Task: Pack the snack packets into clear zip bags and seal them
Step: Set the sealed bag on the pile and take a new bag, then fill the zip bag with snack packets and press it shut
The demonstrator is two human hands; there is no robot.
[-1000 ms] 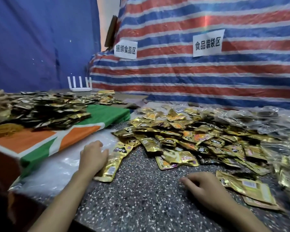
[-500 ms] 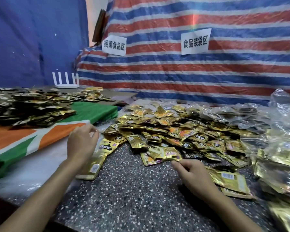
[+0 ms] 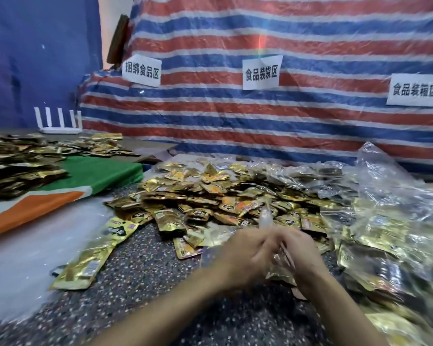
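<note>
The left hand and right hand have met, pinching a clear zip bag that next needs pulling open.

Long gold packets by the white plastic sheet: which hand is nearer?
Left. The left hand is off to the right of the long gold packets, not touching; the right hand is farther right, beside it, both holding a clear bag.

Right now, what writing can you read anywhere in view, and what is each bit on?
"捆绑食品区": left white paper sign, stuck on the striped tarp.
"食品装袋区": middle paper sign, same tarp.
"食品装箱区": right paper sign, same tarp.
Print on the snack packets: too blurred to read.
</note>
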